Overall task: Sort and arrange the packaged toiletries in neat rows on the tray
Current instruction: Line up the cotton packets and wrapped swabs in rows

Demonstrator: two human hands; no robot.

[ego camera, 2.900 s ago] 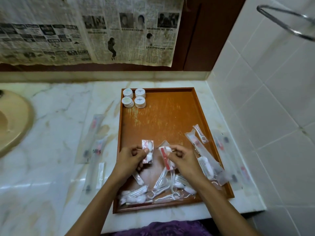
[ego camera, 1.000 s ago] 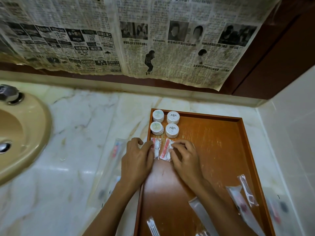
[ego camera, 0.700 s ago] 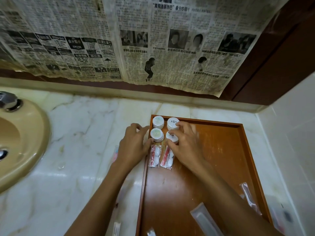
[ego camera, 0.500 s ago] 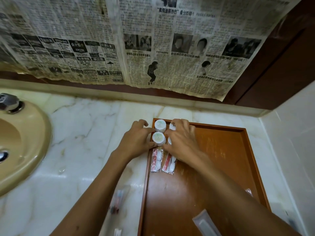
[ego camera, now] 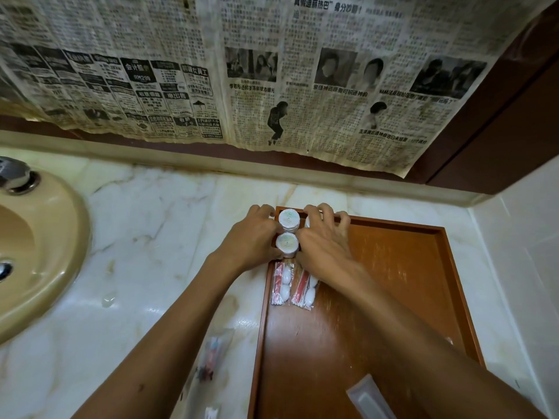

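While loose packets [ego camera: 367,400] wait at the tray's [ego camera: 393,297] near edge, two cotton-bud sachets [ego camera: 292,285] lie mid-left; beyond, left hand [ego camera: 252,244] and right hand [ego camera: 323,246] cup small white jars [ego camera: 288,231] into the far-left corner. Next, probably fetching another packet.

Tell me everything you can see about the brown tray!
The tray looks like reddish-brown wood, a flat rectangle with a low raised rim, lying on the pale marble counter beside the tiled wall. Its floor is shiny and scuffed. In its far left corner stand small round white jars; two packets lie just in front of them. The left hand and right hand rest there, around the jars. The near edge is out of view.
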